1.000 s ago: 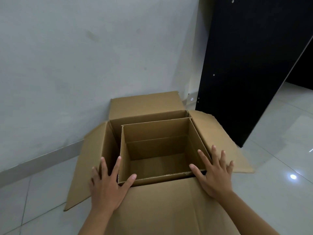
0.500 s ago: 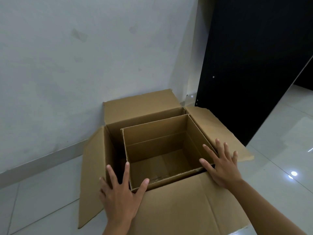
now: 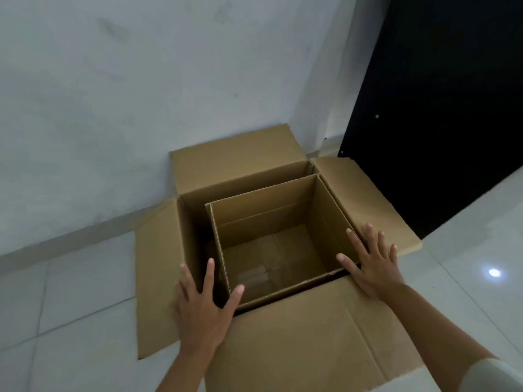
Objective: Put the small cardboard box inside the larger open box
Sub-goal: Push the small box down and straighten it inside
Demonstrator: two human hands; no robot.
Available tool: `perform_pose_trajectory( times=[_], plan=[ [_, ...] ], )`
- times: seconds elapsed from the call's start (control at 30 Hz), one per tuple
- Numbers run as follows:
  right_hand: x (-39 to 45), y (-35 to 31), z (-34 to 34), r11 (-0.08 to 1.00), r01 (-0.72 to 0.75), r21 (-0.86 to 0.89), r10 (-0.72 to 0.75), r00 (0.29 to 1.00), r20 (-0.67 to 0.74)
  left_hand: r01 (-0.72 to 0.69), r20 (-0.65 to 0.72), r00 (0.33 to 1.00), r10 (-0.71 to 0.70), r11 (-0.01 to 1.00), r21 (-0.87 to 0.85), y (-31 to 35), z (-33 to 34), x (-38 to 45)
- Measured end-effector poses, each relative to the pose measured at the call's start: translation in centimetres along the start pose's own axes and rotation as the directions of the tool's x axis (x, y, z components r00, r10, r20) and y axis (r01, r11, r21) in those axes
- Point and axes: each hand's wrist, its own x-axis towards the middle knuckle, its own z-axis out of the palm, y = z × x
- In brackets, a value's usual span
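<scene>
Small cardboard box (image 3: 271, 244) inside larger open box (image 3: 240, 168) | left hand (image 3: 202, 304), right hand (image 3: 373, 267) spread, seemingly touching rims

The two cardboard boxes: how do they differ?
The small box sits inside the larger box, pushed toward its right side, leaving a gap on the left. The larger box's flaps splay outward; the small box shows no splayed flaps. Both are plain brown cardboard, open on top, and the small box is empty.

Bare indoor room corner, prob. a home or storeroom: white tiled floor (image 3: 70, 292), plain white wall (image 3: 141, 80) w/ skirting, black panel (image 3: 438, 108) at right.
</scene>
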Motion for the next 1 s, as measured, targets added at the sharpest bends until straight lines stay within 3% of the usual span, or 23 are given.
perform_pose_trajectory(
  times=[0.13,0.27,0.43,0.53,1.0],
  plan=[
    [0.8,0.1,-0.3,0.999,-0.015,-0.036,0.016,0.999,0.038,0.002,0.055,0.998,-0.002,1.000,-0.007,-1.1,-1.4,1.9],
    [2.8,-0.1,-0.2,0.995,-0.080,0.062,0.078,0.997,0.021,0.044,0.057,0.998,-0.039,0.995,-0.095,-0.8,-0.9,3.0],
    [4.7,0.1,1.4,0.991,-0.111,0.068,0.116,0.991,-0.066,0.032,-0.066,0.997,-0.047,0.975,-0.219,-0.3,0.7,3.4],
    [5.3,0.6,2.2,0.985,-0.069,0.159,0.094,0.983,-0.158,0.007,-0.121,0.992,-0.039,0.968,-0.250,-0.1,1.4,3.3],
    [9.4,6.7,-0.3,0.979,-0.020,0.204,0.081,0.953,-0.293,-0.035,-0.205,0.978,-0.030,0.952,-0.305,7.2,3.9,4.0]
  ],
)
